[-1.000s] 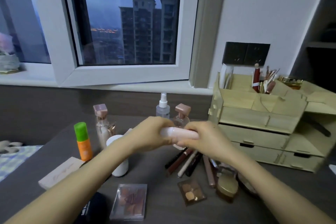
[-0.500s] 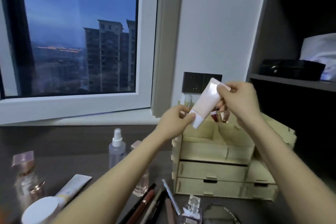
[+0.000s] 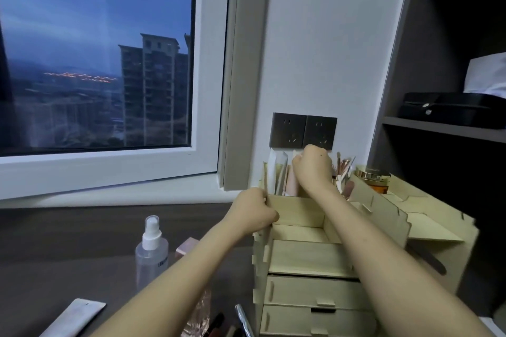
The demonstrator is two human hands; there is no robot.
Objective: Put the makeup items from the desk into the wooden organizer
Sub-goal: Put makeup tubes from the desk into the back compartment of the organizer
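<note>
- The dark grey desk [image 3: 68,241] runs from the window sill to the pale plywood organizer with drawers [image 3: 309,293], which stands at its right end near the wall.
- The left hand [image 3: 253,213] curls its fingers round the top edge of the organizer's left wall.
- The right hand [image 3: 312,169] pinches the top of the pale pink tube [image 3: 292,186], which stands upright in the back-left compartment, just beside white packets [image 3: 276,172].
- A clear spray bottle [image 3: 152,252] stands well left of the organizer.
- A white flat tube [image 3: 72,316] lies near the desk's front edge.

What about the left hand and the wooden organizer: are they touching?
Touching. The head view shows the left hand gripping the left side wall of the wooden organizer, fingers curled against its edge, with no gap between them.
</note>
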